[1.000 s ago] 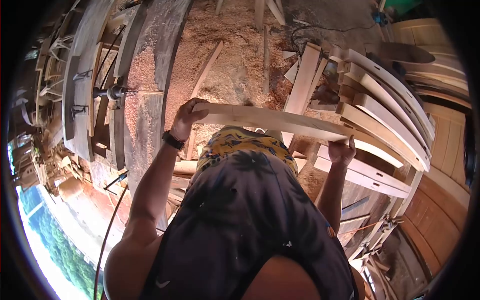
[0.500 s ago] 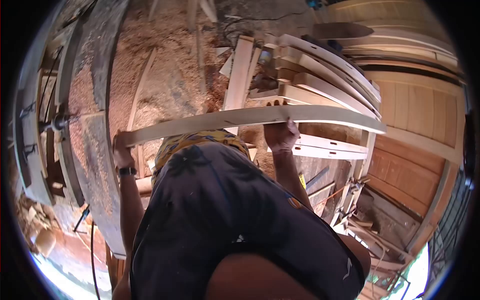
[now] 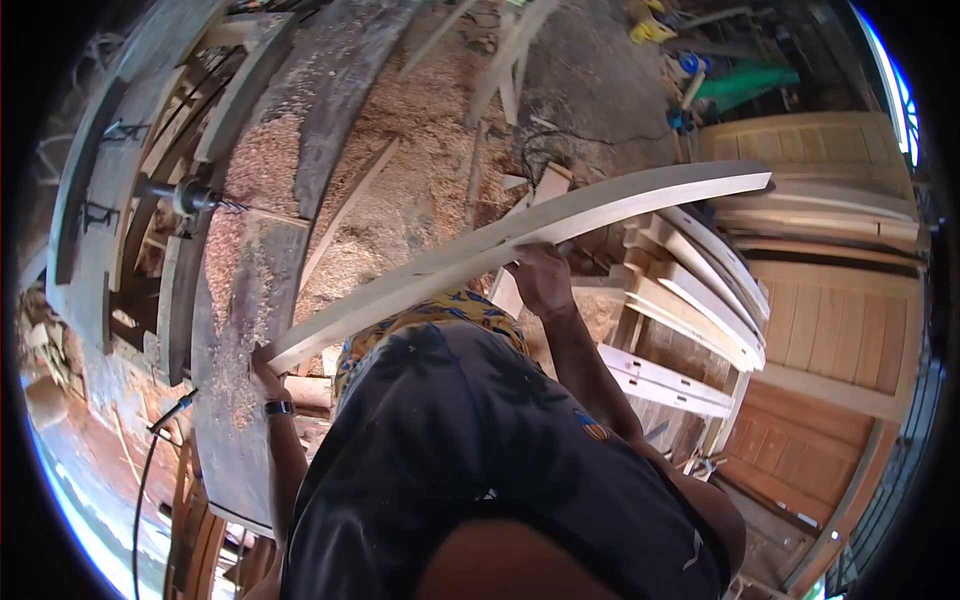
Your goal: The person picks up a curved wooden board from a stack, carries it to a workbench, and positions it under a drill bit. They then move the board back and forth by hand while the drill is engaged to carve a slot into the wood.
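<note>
Diagonally, the long pale curved wooden plank (image 3: pixel 430 277) ran from low left to high right; the left hand (image 3: pixel 266 368) gripped its lower end, the right hand (image 3: pixel 540 282) clasped underneath mid-length.

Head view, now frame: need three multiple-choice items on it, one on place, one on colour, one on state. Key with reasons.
1. Where does the left hand grip the curved plank?
A. its lower end
B. its middle
C. its far tip

2. What colour is the wristwatch band?
A. white
B. black
C. red

3. How is the plank held?
A. lying flat on the ground
B. clamped in a vice
C. raised and tilted, in both hands

Key:
1 A: the left hand holds the low end, and the right hand is nearer the middle.
2 B: there is a dark band on the left wrist.
3 C: both hands grip it above the sawdust.
</note>
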The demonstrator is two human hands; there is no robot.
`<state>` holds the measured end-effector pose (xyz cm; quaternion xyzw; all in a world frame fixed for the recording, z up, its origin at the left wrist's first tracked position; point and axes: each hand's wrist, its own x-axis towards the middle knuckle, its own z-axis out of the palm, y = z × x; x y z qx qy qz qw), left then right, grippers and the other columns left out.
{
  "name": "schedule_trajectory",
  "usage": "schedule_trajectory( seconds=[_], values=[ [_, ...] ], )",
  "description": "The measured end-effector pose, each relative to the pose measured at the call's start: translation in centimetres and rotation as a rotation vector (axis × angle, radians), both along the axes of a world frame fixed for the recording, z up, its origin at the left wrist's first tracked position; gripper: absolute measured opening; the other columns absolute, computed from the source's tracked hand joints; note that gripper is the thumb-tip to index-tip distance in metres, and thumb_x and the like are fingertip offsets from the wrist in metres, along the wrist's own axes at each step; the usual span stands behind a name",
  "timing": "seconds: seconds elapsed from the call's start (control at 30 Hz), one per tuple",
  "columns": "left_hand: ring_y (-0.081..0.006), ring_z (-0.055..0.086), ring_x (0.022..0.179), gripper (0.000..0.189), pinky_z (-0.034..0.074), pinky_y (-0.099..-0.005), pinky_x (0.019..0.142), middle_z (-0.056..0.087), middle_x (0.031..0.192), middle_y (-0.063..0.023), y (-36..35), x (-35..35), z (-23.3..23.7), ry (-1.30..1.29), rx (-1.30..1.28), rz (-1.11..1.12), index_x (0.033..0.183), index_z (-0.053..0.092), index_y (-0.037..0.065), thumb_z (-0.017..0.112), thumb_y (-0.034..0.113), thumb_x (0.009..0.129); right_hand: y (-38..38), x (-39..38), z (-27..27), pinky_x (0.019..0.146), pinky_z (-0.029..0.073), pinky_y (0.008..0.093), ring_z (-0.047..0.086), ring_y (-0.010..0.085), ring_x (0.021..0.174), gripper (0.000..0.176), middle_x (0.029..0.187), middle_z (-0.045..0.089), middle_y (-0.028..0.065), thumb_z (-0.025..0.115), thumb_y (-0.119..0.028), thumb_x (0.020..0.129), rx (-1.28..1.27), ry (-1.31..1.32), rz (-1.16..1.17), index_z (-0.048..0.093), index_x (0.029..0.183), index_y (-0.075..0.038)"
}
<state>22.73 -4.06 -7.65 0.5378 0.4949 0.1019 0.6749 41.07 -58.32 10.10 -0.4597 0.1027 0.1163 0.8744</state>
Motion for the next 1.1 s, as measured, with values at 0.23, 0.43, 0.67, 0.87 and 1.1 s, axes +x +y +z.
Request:
schedule_trajectory(
  seconds=[0.23, 0.43, 0.67, 0.87, 1.1],
  values=[
    [-0.02, 0.064, 0.057, 0.05, 0.041, -0.0309, 0.04, 0.072, 0.088, -0.0106, 0.5, -13.2, -2.7, 0.215, 0.037, 0.158, 0.11, 0.075, 0.001, 0.06, 0.048, 0.103, 11.0, 9.5, -3.4, 0.1, 0.054, 0.0474, 0.069, 0.0281, 0.114, 0.033, 0.123, 0.071, 0.013, 0.07, -0.014, 0.1, -0.313, 0.307, 0.408, 0.065, 0.13, -0.002],
    [-0.021, 0.064, 0.07, 0.055, 0.052, -0.0345, 0.055, 0.071, 0.09, -0.0125, -0.7, -23.5, -10.0, 0.435, 0.123, 0.375, 0.113, 0.074, -0.002, 0.054, 0.049, 0.107, 21.7, 15.6, -9.4, 0.094, 0.056, 0.0441, 0.07, 0.0257, 0.1, 0.029, 0.116, 0.071, 0.0101, 0.074, -0.021, 0.098, -0.369, 0.48, 0.772, 0.068, 0.122, -0.006],
    [-0.0241, 0.06, 0.077, 0.075, 0.052, -0.0406, 0.071, 0.066, 0.082, -0.015, -6.4, -8.3, 3.0, 0.606, 0.36, 0.392, 0.103, 0.073, -0.008, 0.051, 0.064, 0.108, 28.3, 29.0, -15.0, 0.091, 0.057, 0.0459, 0.071, 0.0299, 0.101, 0.039, 0.116, 0.071, 0.0125, 0.078, -0.028, 0.095, -0.491, 0.596, 0.991, 0.066, 0.126, -0.008],
    [-0.0444, 0.072, 0.092, 0.045, 0.057, -0.0545, 0.074, 0.074, 0.104, -0.0287, -5.7, 5.1, -0.3, 0.94, 0.659, -0.159, 0.147, 0.052, 0.005, 0.047, 0.032, 0.112, 27.8, 44.6, -13.0, 0.085, 0.061, 0.0439, 0.076, 0.0306, 0.105, 0.054, 0.131, 0.073, 0.0179, 0.079, -0.028, 0.095, -0.992, 0.086, 1.279, 0.063, 0.14, -0.003],
    [-0.0424, 0.066, 0.097, 0.033, 0.052, -0.0536, 0.088, 0.067, 0.098, -0.0203, -4.9, 21.7, 0.3, 0.908, 0.735, 0.253, 0.1, 0.065, 0.005, 0.055, 0.036, 0.108, 31.3, 50.0, -7.0, 0.122, 0.036, 0.0538, 0.047, 0.0394, 0.146, 0.079, 0.155, 0.052, 0.0179, 0.086, -0.014, 0.081, -1.556, -1.304, 1.186, 0.053, 0.152, -0.009]
  ],
)
